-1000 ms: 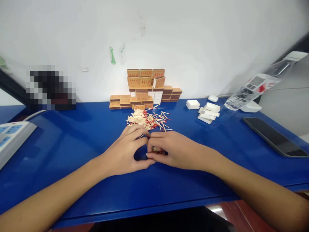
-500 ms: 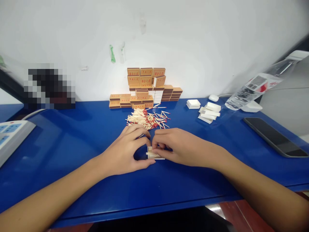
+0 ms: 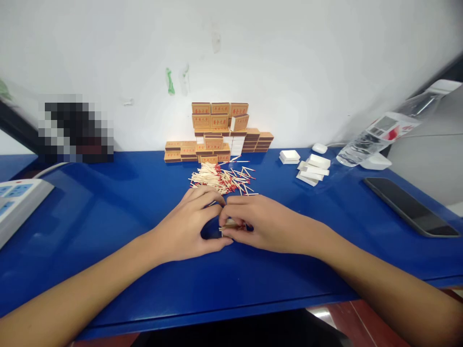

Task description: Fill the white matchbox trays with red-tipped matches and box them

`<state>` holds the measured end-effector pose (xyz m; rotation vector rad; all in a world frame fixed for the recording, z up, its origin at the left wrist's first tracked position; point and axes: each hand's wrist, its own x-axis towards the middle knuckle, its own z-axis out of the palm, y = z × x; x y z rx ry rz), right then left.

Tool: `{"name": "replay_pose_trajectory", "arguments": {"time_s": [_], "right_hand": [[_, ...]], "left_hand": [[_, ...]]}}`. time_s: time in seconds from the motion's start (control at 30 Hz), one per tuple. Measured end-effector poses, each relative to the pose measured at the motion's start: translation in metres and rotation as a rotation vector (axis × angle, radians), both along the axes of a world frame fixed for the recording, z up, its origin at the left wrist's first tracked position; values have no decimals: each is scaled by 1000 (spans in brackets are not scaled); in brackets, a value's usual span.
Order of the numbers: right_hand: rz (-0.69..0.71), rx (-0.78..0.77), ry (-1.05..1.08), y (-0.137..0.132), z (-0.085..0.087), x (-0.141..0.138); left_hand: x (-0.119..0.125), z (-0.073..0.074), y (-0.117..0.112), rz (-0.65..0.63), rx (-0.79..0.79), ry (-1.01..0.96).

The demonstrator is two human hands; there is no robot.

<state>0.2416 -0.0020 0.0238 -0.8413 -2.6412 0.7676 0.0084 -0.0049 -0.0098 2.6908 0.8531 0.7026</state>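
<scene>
Between my hands on the blue table is a small white matchbox tray (image 3: 222, 234), mostly covered by fingers. My left hand (image 3: 193, 221) curves around its left end, the thumb at the near side and the fingers at the far side. Over the tray my right hand (image 3: 262, 221) is closed, its thumb and fingers around several matches (image 3: 232, 224) lying in or just above it. How deep the matches sit is hidden. Just beyond my hands lies a loose heap of red-tipped matches (image 3: 213, 178).
Stacked matchboxes (image 3: 211, 123) stand against the wall behind the heap. To the right are white trays (image 3: 313, 168), a pair of stacked white trays (image 3: 289, 156), a leaning water bottle (image 3: 387, 127) and a phone (image 3: 410, 207). A white device (image 3: 25, 202) sits at the left edge.
My right hand has shifted slightly left over the tray, now covering more of it and closing around the matches. My left hand stays in nearly the same place.
</scene>
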Motion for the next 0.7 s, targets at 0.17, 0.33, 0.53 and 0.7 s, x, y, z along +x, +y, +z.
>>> {"name": "replay_pose_trajectory", "arguments": {"time_s": [0.17,0.33,0.53,0.7], "right_hand": [[97,42,33,-2,-2,-1],[76,92,14,0,1,6],[-20,88,-75,6,13,15],[-30,30,-209,6,14,15]], "left_hand": [[0,1,0,3,2,6],[0,1,1,11,-7,11],[-1,0,1,9,-12,21],[-1,1,0,10,-3,19]]}}
